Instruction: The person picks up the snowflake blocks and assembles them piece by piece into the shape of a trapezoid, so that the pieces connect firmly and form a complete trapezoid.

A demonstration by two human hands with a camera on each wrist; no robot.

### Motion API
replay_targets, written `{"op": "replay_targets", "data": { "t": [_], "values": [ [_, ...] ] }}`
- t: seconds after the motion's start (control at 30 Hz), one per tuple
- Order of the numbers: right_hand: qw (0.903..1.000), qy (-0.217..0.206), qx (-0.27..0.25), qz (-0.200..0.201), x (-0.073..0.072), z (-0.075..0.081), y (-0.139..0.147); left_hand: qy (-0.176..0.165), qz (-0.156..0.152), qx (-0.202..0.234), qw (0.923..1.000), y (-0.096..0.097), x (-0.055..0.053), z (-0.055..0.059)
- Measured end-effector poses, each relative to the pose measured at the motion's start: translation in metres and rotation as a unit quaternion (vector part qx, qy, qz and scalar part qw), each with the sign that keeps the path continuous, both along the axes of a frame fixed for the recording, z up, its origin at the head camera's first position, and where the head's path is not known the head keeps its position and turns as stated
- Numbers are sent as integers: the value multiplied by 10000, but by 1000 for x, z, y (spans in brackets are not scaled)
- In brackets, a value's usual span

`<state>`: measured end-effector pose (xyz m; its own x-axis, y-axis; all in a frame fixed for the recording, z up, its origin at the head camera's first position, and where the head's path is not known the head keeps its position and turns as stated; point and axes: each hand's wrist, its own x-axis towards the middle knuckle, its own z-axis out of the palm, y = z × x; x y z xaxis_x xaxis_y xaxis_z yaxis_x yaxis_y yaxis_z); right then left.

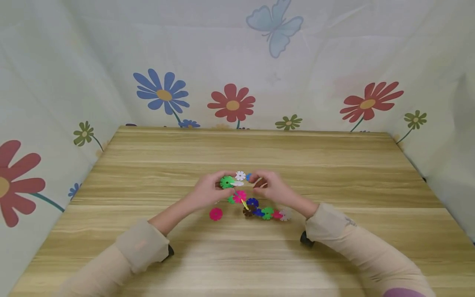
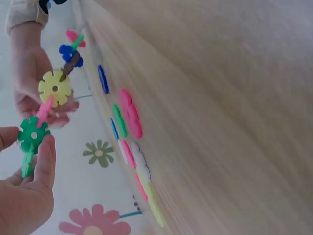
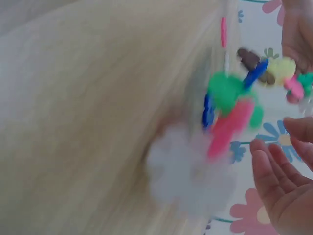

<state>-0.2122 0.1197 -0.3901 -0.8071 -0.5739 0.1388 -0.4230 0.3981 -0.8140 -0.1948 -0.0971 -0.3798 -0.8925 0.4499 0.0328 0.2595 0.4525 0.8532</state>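
Note:
My left hand (image 1: 208, 190) pinches a green snowflake disc (image 2: 25, 131) at one end of a chain of slotted plastic discs. In the left wrist view the chain runs on through a pink disc (image 2: 45, 111), a yellow disc (image 2: 48, 92), a brown disc (image 2: 71, 64) and a blue disc (image 2: 65, 51). Its far end, with a blurred white disc (image 3: 188, 171) beside a pink one, hangs toward me. My right hand (image 1: 276, 190) is just right of the chain, fingers loosely bent and nothing between them in the right wrist view (image 3: 288, 193).
A loose pink disc (image 1: 216, 214) lies on the wooden table (image 1: 237, 264) left of the chain. Beyond it are a white disc (image 1: 240, 175) and a blue disc (image 1: 248, 177) close to the right fingertips. A flower-printed cloth (image 1: 315, 90) hangs behind the table.

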Motion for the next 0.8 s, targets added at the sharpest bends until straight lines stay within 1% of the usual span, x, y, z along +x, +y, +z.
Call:
{"op": "replay_targets", "data": {
  "t": [0.13, 0.17, 0.27, 0.37, 0.5, 0.6, 0.67, 0.8],
  "values": [
    [9985, -278, 421, 224, -5, -3, 5, -73, -233, -81, 9997, -11, -2, 2],
    [9975, -348, 551, 283, -5, -4, 6, -59, -288, -106, 9995, -14, -4, -1],
    [9940, -468, 902, 416, -7, -8, 8, -39, -372, -161, 9992, -19, -4, 2],
    [9903, -499, 1169, 555, -10, -13, 8, -12, -416, -213, 9989, -23, -5, 3],
    [9864, -214, 1410, 812, -13, -20, 9, -33, -409, -284, 9988, -26, -7, 3],
    [9823, 95, 1586, 988, -15, -22, 9, -43, -401, -346, 9986, -28, -8, 4],
    [9798, 178, 1688, 1058, -15, -22, 9, -66, -402, -355, 9985, -29, -7, 5],
    [9740, 215, 1962, 1115, -14, -21, 8, -112, -409, -360, 9984, -30, -6, 6]
  ]
}}
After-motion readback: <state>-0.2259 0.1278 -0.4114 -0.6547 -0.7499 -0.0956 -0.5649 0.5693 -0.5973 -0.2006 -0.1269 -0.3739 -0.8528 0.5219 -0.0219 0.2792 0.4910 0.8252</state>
